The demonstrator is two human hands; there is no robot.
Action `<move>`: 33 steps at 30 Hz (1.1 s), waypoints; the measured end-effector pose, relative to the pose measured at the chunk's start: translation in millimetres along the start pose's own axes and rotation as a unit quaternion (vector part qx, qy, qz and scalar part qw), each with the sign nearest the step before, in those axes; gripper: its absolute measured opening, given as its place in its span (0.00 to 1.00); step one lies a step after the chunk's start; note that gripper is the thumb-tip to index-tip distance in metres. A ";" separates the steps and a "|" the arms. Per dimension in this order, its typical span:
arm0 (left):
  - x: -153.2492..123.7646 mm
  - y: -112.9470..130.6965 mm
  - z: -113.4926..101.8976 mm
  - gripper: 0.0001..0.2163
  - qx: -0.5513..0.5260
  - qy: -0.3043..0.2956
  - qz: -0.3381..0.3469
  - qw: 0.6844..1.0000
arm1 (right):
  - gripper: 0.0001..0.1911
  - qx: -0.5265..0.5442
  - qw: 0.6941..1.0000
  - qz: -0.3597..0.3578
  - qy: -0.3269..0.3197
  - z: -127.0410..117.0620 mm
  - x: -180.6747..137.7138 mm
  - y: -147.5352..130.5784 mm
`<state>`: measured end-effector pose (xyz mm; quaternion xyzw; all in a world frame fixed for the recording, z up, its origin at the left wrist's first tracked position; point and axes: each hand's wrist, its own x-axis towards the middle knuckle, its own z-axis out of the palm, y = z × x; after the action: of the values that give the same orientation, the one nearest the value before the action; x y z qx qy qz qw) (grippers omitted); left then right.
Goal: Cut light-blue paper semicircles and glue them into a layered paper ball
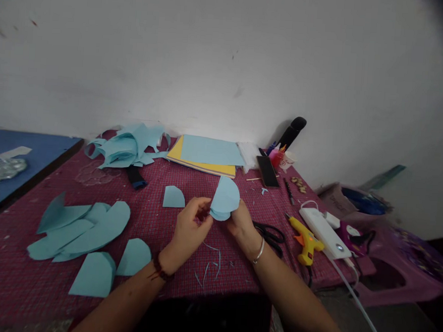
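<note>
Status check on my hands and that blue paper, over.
Right hand holding layered blue paper. Left hand at its lower left corner. Black scissors beside right wrist, apart from paper.

The left wrist [170,257] wears a dark bracelet [158,268], the right a silvery bangle [260,251].

I see plain light blue on folded paper piece [226,195], same on offcuts [126,148]. Tablecloth [9,277]: crimson on my monitor, fine dark check. Hot-glue gun [306,238]: yellow, orange trigger [299,239]. Power strip [325,234]: white.
</note>
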<state>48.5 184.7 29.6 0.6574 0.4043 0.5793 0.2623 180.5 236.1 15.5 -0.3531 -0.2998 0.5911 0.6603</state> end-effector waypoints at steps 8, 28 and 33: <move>0.8 5.0 -6.1 0.13 0.011 0.000 0.032 0.999 | 0.05 0.007 1.000 0.007 0.005 3.3 -3.3 -2.9; 4.3 7.8 -8.7 0.13 0.024 -0.003 0.055 0.998 | 0.08 -0.025 0.999 0.038 -0.010 -2.3 -3.4 -8.1; 4.3 5.6 -8.5 0.13 0.022 -0.009 0.062 0.998 | 0.06 -0.021 0.999 0.039 -0.019 -3.4 -2.6 -6.6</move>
<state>41.5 184.3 38.2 0.6920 0.3732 0.5796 0.2142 186.7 232.8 19.1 -0.3667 -0.3104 0.6171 0.6232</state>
